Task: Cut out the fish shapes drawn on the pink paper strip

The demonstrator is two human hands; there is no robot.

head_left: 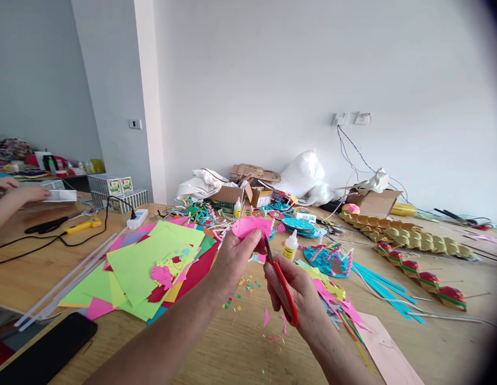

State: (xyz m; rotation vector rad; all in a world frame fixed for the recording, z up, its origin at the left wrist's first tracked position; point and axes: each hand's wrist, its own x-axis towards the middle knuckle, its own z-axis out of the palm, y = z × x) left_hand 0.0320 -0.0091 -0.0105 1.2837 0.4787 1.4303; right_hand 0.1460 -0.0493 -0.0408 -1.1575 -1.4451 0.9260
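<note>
My left hand (236, 258) pinches a piece of pink paper (245, 224), holding it up above the table. Red-handled scissors (287, 291) are in my right hand (300, 294), with their blades against the right end of the pink paper. Small pink offcuts (266, 318) and colourful paper bits (246, 286) lie on the wood below my hands. Left of my left forearm is a pile of coloured paper sheets (139, 256), with cut pink and yellow shapes (163, 271) on top. A small white glue bottle (290, 246) stands just beyond the scissors.
Painted egg-carton strips (428, 280), blue paper strips (388, 289) and a blue craft piece (326, 261) lie to the right. Cardboard boxes (371, 200) line the wall. At left are a black phone (47, 347), a yellow glue gun (83, 225) and another person's hands (19, 193).
</note>
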